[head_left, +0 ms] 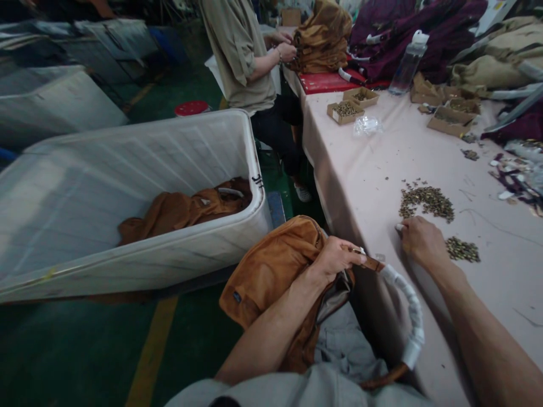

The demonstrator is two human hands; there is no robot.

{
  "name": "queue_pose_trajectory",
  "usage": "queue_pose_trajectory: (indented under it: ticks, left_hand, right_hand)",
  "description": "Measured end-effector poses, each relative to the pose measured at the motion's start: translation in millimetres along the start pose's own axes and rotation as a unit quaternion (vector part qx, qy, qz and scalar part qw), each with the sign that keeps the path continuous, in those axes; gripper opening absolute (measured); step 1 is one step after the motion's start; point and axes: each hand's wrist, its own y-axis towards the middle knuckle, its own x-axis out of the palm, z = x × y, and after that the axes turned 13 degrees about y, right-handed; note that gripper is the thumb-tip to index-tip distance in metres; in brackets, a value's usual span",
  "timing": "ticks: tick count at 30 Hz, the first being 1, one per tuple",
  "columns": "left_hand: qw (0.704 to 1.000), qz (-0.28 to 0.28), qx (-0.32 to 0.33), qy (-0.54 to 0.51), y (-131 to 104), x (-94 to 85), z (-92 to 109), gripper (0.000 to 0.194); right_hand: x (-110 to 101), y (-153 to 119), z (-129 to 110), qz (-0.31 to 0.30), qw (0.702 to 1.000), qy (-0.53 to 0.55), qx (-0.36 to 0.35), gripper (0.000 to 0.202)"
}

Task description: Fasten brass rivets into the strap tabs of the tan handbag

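A tan leather bag (271,271) lies on my lap, its handle (409,314) wrapped in white paper and curving toward the table edge. My left hand (337,260) is shut on the bag's strap end by the handle. My right hand (419,240) rests on the pink table (373,175), fingers curled on the surface between two piles of small brass fittings (426,200), (462,250). Whether it holds a fitting is hidden.
A large white bin (127,169) with tan bags (186,206) inside stands at left on the green floor. A seated person (246,56) works on tan bags (324,37) at the table's far end. Small cardboard boxes (345,110), a water bottle (409,62) and piled garments sit beyond.
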Motion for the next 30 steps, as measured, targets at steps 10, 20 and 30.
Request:
queue_pose_trajectory:
  ticks: [10, 20, 30]
  left_hand:
    - [0.987, 0.118, -0.001, 0.112, 19, 15.8, 17, 0.024]
    - [0.999, 0.04, -0.006, 0.009, 13, 2.6, 18, 0.01]
    - [0.994, -0.018, 0.012, -0.105, 21, 1.8, 4, 0.03]
  right_hand:
    - [-44, -36, -55, -0.026, 0.985, 0.106, -0.133, 0.02]
    - [6, -81, -73, -0.017, 0.951, 0.223, -0.215, 0.015]
    - [6, -75, -71, -0.053, 0.95, 0.201, -0.233, 0.014]
